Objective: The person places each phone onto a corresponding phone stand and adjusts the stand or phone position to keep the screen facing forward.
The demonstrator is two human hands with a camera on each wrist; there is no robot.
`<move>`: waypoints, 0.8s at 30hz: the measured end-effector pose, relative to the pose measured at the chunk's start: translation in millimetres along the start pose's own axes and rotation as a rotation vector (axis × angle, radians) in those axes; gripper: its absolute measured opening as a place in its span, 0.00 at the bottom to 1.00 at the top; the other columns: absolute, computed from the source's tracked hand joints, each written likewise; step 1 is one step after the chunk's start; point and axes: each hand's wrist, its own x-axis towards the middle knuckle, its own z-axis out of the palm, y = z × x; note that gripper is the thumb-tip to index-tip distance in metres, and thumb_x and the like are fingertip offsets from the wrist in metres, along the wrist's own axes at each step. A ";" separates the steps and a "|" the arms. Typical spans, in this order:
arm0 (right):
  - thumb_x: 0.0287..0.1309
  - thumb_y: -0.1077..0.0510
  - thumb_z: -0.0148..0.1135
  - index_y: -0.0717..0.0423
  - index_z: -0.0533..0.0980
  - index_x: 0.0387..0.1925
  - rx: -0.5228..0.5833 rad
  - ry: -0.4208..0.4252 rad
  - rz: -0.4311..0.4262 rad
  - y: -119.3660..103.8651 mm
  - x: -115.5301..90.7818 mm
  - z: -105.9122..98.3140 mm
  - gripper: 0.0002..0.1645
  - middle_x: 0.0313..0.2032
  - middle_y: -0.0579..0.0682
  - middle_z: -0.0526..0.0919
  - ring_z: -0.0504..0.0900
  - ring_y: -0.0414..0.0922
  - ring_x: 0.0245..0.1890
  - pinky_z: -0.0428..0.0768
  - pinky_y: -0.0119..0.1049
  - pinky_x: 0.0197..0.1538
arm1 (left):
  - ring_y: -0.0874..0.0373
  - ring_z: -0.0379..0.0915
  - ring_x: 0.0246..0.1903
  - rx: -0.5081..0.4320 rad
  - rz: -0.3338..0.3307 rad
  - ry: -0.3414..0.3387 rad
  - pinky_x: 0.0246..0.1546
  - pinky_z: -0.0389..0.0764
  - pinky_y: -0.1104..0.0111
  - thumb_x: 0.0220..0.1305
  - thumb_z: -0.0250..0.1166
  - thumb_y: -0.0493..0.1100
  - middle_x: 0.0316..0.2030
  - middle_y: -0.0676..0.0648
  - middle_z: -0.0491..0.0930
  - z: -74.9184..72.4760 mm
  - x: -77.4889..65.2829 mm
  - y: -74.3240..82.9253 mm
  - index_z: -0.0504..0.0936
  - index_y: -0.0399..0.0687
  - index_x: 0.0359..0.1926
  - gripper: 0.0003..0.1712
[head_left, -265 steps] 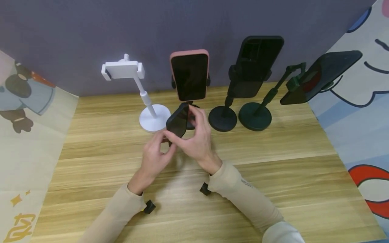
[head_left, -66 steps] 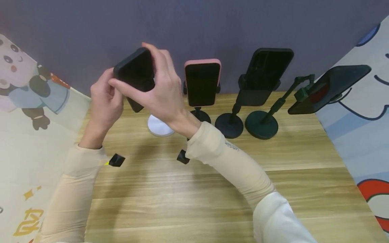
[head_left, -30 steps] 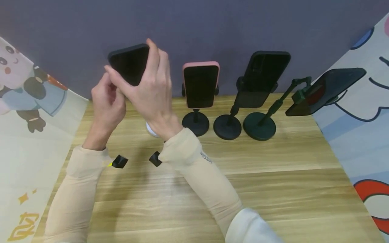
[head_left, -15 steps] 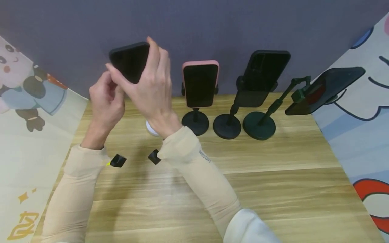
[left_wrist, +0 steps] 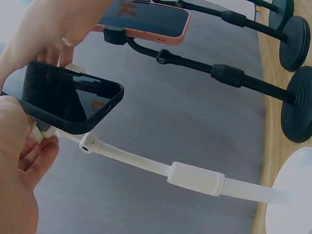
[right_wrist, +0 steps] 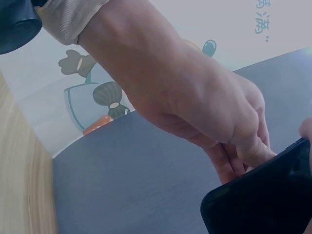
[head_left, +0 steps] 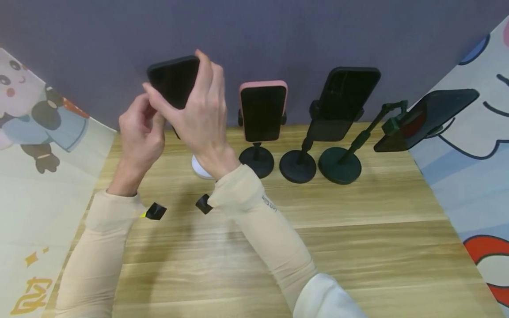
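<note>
A black phone (head_left: 172, 84) is held up in front of the back wall, over the white phone stand (head_left: 200, 167). My right hand (head_left: 204, 115) grips the phone, thumb along its lower side and fingers at its far edge. At the other side, my left hand (head_left: 141, 137) has its fingers curled at the stand's white clamp (left_wrist: 44, 130), as the left wrist view shows. The phone lies against that clamp and hides most of it. From there the white pole (left_wrist: 195, 179) runs down to the round base. The right wrist view shows the phone's dark back.
To the right stand a black stand with a pink-cased phone (head_left: 263, 112), another black stand with a dark phone (head_left: 346, 104), and a dark green stand (head_left: 339, 165) bearing a tilted phone (head_left: 429, 119). A grey wall (head_left: 254, 39) closes off the wooden table (head_left: 358, 247) behind.
From low over the table's middle, both hands have carried the phone up and left to the white stand, whose clamp was bare before. Over the last second they barely move.
</note>
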 end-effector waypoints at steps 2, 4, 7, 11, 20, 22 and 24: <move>0.45 0.39 0.67 0.73 0.63 0.57 0.003 0.009 -0.001 0.6 0.1 -0.4 0.50 0.46 0.61 0.71 0.71 0.48 0.44 0.73 0.25 0.50 | 0.65 0.71 0.31 -0.005 0.002 -0.002 0.38 0.74 0.78 0.60 0.61 0.30 0.35 0.39 0.81 0.9 0.1 0.2 0.78 0.24 0.42 0.11; 0.45 0.39 0.67 0.73 0.62 0.57 0.012 0.016 -0.004 1.5 0.1 -0.9 0.50 0.46 0.62 0.70 0.71 0.48 0.44 0.73 0.25 0.50 | 0.65 0.74 0.33 -0.012 0.006 -0.005 0.41 0.76 0.77 0.60 0.61 0.30 0.36 0.38 0.81 1.9 0.3 0.7 0.78 0.24 0.42 0.11; 0.45 0.40 0.67 0.73 0.62 0.57 0.020 0.022 -0.009 3.1 0.1 -1.4 0.50 0.46 0.62 0.70 0.70 0.48 0.44 0.73 0.25 0.49 | 0.64 0.75 0.34 -0.002 0.014 0.003 0.41 0.76 0.77 0.60 0.61 0.31 0.35 0.38 0.81 2.7 0.0 1.5 0.78 0.24 0.42 0.12; 0.45 0.40 0.67 0.73 0.62 0.57 0.033 0.013 -0.015 4.5 -1.5 -1.0 0.50 0.47 0.62 0.70 0.70 0.48 0.45 0.72 0.25 0.48 | 0.63 0.74 0.33 0.009 0.032 0.011 0.41 0.76 0.78 0.59 0.61 0.31 0.35 0.36 0.81 1.8 -1.4 2.1 0.78 0.23 0.41 0.11; 0.43 0.40 0.69 0.73 0.62 0.57 0.075 -0.005 -0.021 3.9 -2.9 5.0 0.51 0.47 0.62 0.69 0.69 0.48 0.45 0.71 0.25 0.50 | 0.66 0.63 0.24 0.061 0.071 -0.009 0.27 0.64 0.79 0.58 0.61 0.29 0.27 0.38 0.77 -6.9 -1.2 -4.1 0.79 0.25 0.39 0.09; 0.43 0.41 0.69 0.73 0.62 0.57 0.079 -0.006 -0.027 4.6 -2.5 5.3 0.51 0.48 0.62 0.69 0.70 0.48 0.46 0.71 0.25 0.51 | 0.67 0.62 0.24 0.077 0.073 -0.047 0.27 0.63 0.80 0.58 0.61 0.29 0.27 0.39 0.77 -10.7 0.0 -3.4 0.79 0.26 0.40 0.09; 0.44 0.41 0.69 0.73 0.62 0.57 0.079 -0.002 -0.032 6.2 -1.8 4.3 0.50 0.47 0.62 0.69 0.70 0.48 0.45 0.72 0.24 0.50 | 0.69 0.64 0.25 0.077 0.070 -0.087 0.27 0.65 0.80 0.58 0.61 0.28 0.27 0.40 0.78 -13.4 1.2 -1.7 0.79 0.27 0.41 0.10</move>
